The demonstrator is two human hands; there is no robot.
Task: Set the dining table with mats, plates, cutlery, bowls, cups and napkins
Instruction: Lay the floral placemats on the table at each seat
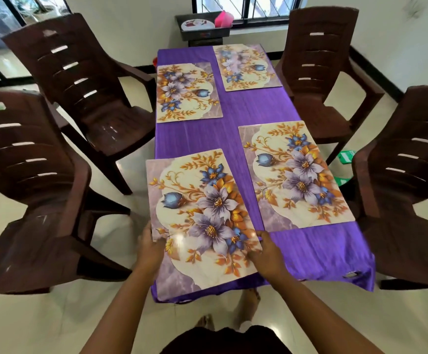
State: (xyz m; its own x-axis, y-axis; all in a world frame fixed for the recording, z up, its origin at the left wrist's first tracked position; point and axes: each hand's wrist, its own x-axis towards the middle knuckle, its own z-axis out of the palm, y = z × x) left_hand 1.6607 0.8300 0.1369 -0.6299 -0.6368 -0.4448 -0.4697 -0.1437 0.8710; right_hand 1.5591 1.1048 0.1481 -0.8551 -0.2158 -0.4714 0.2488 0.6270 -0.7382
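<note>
Several floral place mats lie on a table under a purple cloth (pixel 235 116). The near left mat (pixel 200 215) is tilted, with its left edge past the table's side, and I hold it with both hands. My left hand (pixel 150 247) grips its left edge. My right hand (pixel 266 254) pinches its right edge, thumb on top. The near right mat (pixel 294 175) lies flat beside it. Two more mats lie farther off, one at the far left (pixel 186 92) and one at the far right (pixel 246 67).
Brown plastic chairs stand round the table: two on the left (pixel 34 195) (pixel 85 80) and two on the right (pixel 409 190) (pixel 320 67). Beyond the table's far end a dark crate (pixel 202 34) holds a white plate (pixel 197 24) and pink ware (pixel 223 19).
</note>
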